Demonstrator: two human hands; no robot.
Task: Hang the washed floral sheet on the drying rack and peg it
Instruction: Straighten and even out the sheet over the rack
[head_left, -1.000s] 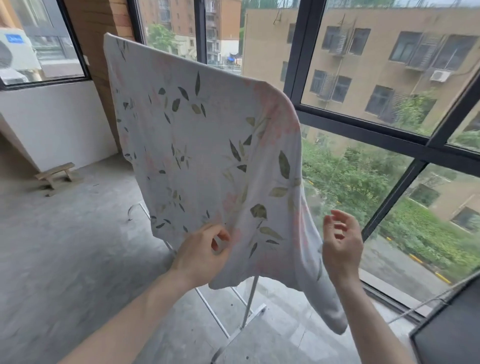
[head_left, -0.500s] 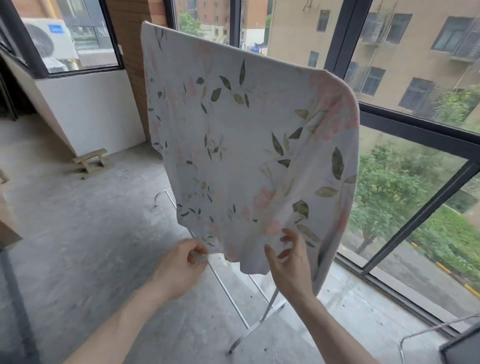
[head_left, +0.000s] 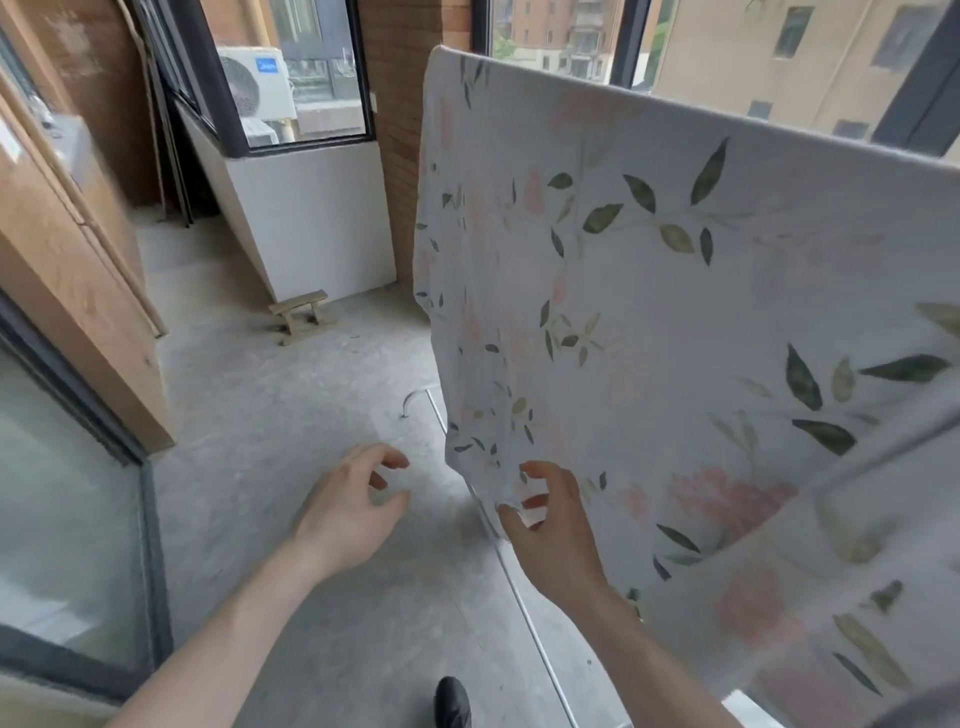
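Sheet hangs over rack; right hand fingers pinch its corner, left hand loosely open.

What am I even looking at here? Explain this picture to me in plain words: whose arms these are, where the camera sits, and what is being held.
There is no machine here. The two bare arms belong to a person who wears a wide-angle camera on the head, so you see what they see, looking forward and down.

In front of them a floral sheet, white with green leaves and pink flowers, hangs draped over a drying rack; only the rack's thin white floor bars show beneath it. No pegs are visible.

The right hand reaches the sheet's lower corner, fingers loosely bent at the fabric; a firm grip cannot be made out. The left hand hovers apart, fingers relaxed, holding nothing.

Below is a bare concrete floor, with a small wooden stool near the wall.
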